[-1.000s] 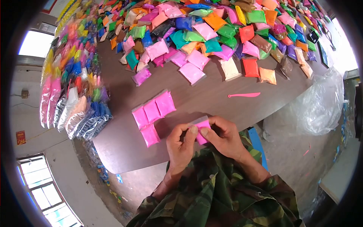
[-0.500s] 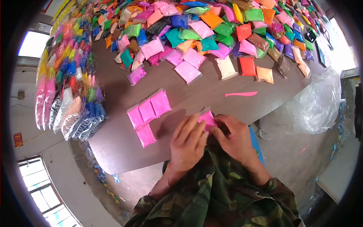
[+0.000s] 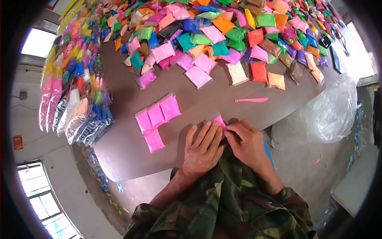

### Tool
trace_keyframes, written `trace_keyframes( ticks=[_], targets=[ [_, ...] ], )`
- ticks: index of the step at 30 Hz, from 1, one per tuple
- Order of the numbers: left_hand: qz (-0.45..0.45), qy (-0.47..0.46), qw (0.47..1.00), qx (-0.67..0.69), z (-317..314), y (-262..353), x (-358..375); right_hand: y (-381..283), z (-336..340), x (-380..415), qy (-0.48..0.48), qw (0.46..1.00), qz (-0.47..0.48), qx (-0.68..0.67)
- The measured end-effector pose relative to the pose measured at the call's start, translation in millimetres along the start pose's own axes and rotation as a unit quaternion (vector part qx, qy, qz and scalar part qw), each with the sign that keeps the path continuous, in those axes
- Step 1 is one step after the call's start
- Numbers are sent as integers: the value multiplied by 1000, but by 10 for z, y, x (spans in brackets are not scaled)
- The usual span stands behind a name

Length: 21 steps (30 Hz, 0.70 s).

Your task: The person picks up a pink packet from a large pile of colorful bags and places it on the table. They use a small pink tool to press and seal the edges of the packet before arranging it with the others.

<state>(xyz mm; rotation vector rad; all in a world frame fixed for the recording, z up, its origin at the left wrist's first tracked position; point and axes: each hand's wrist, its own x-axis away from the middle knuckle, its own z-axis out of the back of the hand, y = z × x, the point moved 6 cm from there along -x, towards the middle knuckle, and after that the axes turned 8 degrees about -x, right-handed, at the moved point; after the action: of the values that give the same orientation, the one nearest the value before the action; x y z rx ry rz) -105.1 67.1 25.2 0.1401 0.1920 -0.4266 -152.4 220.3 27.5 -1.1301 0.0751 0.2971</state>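
At the near edge of the table, a bright pink packet (image 3: pixel 217 119) in clear film lies under my hands, mostly covered by fingers. My left hand (image 3: pixel 202 148) rests flat across it with the fingers stretched out. With bent fingers and thumb, my right hand (image 3: pixel 247 144) pinches the packet's right edge. To the left, several matching pink packets (image 3: pixel 156 116) sit edge to edge, three in a row and another below the row's left end.
A large heap of coloured packets (image 3: pixel 223 47) covers the far side of the table (image 3: pixel 127 159). A pink plastic knife (image 3: pixel 251 100) lies right of centre. Bundled bags (image 3: pixel 75 95) stand at the left, and a clear plastic bag (image 3: pixel 332 109) hangs at the right edge.
My left hand has flattened and spread over the pink packet, hiding more of it. My right hand stays at the packet's right edge. The row of pink packets is unchanged.
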Motion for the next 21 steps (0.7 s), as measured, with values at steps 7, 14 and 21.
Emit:
trace_keyframes(
  ticks=[7, 14, 21],
  targets=[
    [-22, 16, 999, 23, 147, 149, 84, -30, -4, 49, 33, 999, 0, -15],
    [-29, 6, 1000, -2, -69, 69, 198, 6, -22, 30, 26, 1000, 10, -7],
    [-14, 12, 998, 62, 111, 72, 103, 36, -6, 35, 14, 1000, 4, -7]
  ],
)
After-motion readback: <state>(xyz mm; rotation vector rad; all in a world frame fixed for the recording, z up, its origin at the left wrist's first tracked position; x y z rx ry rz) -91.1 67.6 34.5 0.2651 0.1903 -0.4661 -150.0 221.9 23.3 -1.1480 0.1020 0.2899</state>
